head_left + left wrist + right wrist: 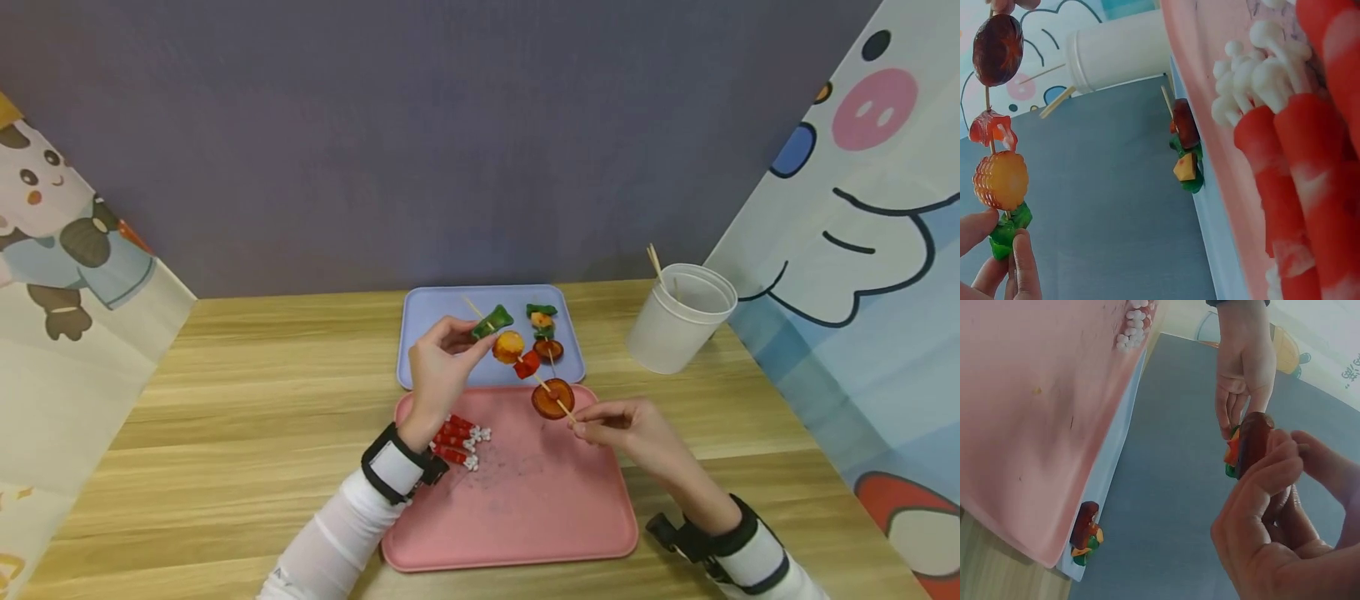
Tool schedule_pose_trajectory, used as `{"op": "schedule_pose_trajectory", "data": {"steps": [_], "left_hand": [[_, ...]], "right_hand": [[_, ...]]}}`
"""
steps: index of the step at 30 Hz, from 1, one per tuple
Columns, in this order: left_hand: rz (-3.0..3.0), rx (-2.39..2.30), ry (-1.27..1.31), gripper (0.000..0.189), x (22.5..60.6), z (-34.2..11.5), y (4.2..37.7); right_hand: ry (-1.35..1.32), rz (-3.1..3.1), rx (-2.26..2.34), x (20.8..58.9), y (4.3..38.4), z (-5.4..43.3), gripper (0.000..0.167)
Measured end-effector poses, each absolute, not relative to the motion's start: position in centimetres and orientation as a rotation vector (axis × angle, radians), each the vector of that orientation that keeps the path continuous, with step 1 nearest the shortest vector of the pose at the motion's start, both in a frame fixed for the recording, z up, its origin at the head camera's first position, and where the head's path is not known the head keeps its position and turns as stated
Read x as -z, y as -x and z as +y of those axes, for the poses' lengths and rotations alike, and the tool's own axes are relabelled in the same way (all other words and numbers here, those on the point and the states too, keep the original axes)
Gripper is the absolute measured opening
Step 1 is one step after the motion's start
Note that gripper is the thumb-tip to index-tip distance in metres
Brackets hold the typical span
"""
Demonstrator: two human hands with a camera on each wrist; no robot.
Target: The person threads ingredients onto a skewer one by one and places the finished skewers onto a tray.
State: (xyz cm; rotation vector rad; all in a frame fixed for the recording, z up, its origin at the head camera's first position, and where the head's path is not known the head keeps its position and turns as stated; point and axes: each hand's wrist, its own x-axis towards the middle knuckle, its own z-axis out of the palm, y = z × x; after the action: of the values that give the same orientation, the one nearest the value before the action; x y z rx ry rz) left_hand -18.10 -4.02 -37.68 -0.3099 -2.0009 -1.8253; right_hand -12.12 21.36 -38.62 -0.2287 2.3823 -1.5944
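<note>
My left hand (442, 367) pinches a green pepper-like piece (492, 322) near the far end of a wooden skewer (542, 382); the stick's tip pokes out beyond it. Below that piece the skewer carries a yellow corn round (508, 347), a red chunk (527, 364) and a brown mushroom-like slice (553, 399). My right hand (630, 429) pinches the skewer's near end between thumb and fingers, just under the brown slice. The skewer slants in the air over both trays. In the right wrist view, the brown slice (1254, 444) hides most of the other pieces.
A pink tray (525, 525) holds several red rolls with white mushroom tips (455, 442), partly behind my left wrist. Behind it a blue tray (427, 308) bears another loaded skewer (543, 329). A white cup (671, 333) with wooden sticks stands at the back right, near the walls.
</note>
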Motion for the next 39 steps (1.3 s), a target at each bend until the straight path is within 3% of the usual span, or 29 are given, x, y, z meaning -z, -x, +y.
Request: {"op": "schedule_pose_trajectory", "data": {"steps": [15,27,39], "left_hand": [[-2.097,1.768,0.327,0.028,37.9,-4.6,19.3],[-2.126,1.562,0.202,0.015,38.3,-9.7,18.4],[-2.127,1.415,0.113,0.012,38.2,-14.3,17.4]], "right_hand": [[0.135,2.492,1.545,39.3,13.7,19.1,0.029],[0.026,2.52,1.462,41.6,19.1,17.9,0.027],[0.003,2.517,1.35,42.3,22.1,17.2,0.03]]}}
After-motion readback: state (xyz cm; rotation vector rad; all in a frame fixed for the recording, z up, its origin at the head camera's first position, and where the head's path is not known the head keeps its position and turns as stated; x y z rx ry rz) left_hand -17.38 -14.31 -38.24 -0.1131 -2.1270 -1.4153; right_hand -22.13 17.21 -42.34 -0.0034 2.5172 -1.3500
